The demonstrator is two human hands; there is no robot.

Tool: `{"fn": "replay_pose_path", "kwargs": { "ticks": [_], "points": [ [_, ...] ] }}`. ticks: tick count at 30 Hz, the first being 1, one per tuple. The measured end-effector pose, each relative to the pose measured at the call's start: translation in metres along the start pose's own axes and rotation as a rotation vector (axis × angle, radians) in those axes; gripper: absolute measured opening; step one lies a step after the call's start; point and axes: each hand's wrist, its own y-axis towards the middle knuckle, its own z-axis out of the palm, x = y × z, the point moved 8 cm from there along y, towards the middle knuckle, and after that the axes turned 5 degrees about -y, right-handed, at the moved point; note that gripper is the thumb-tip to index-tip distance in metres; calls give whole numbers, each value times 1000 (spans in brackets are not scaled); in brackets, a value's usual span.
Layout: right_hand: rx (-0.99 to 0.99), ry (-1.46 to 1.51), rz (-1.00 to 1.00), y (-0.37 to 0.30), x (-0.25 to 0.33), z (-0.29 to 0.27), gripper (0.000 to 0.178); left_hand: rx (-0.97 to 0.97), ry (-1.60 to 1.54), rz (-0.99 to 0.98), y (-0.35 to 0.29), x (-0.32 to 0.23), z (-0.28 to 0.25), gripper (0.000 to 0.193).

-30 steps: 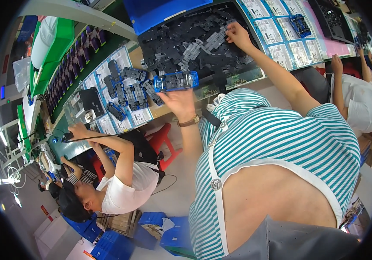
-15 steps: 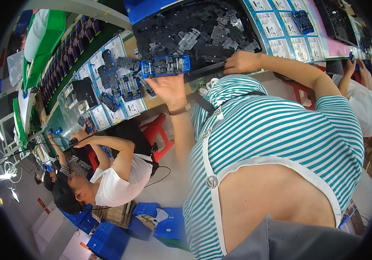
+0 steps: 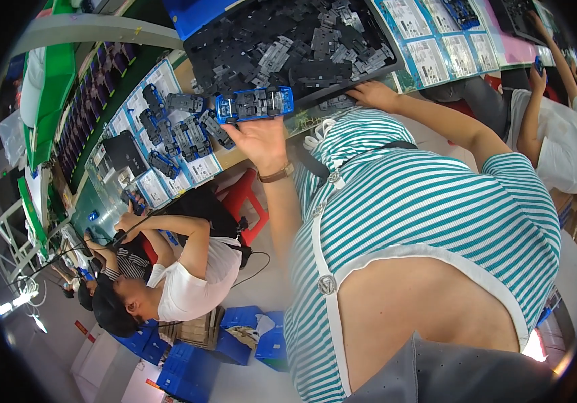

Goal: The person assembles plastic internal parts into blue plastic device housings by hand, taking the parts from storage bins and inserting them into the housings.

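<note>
Toy car (image 3: 255,105), blue body, underside and wheels up: held in the left grip (image 3: 261,142), fingers hidden beneath it, thumb out at its left end. Right grip (image 3: 374,95) low at the near rim of a black tray (image 3: 396,59), fingers reaching leftward; grey part (image 3: 336,102) just beside the fingertips. Cannot tell whether it is pinched.

Black tray, just beyond both grips: loose heap of flat plastic chassis pieces (image 3: 276,55), black and grey mixed, covering most of the bottom. Blue bin (image 3: 198,15) past the tray, forward and left of the left grip; contents out of view.

Left of the left grip, on the tabletop (image 3: 182,72): cluster of dark chassis with wheels (image 3: 191,138), some touching, lying on printed sheets (image 3: 149,185). Farther left, green bin (image 3: 60,87) with something white and rounded (image 3: 35,79) in it.

Well right of the right grip: second black tray (image 3: 511,21), small dark pieces inside. Floor, behind the left grip: blue crates (image 3: 188,371).
</note>
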Motion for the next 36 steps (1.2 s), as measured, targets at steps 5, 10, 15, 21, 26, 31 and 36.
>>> {"fn": "replay_pose_path", "kwargs": {
  "ticks": [5, 10, 15, 21, 26, 31, 36],
  "points": [
    [-68, 50, 3, -2, 9, -7, 47, -20, -21, -42, -5, 7, -11, 63],
    [-99, 186, -55, -11, 23, -54, 46, -31, -36, -40, -11, 2, -22, 62],
    [-143, 349, 17, -24, 31, -101, 41, -27, -48, -22, -16, -5, -29, 61],
    [-233, 934, 279, -8, 33, -139, 40, -12, -53, -2, -22, -7, -20, 62],
    [-269, 1277, 295, 19, 39, -161, 43, -15, -65, 6, -20, -12, -11, 61],
    [-336, 999, 186, 44, -1, -169, 32, 48, -139, 31, -29, -26, 11, 60],
    [-377, 1012, 249, 58, -52, -198, 32, 42, -245, 73, -35, -32, 23, 55]
  ]
}}
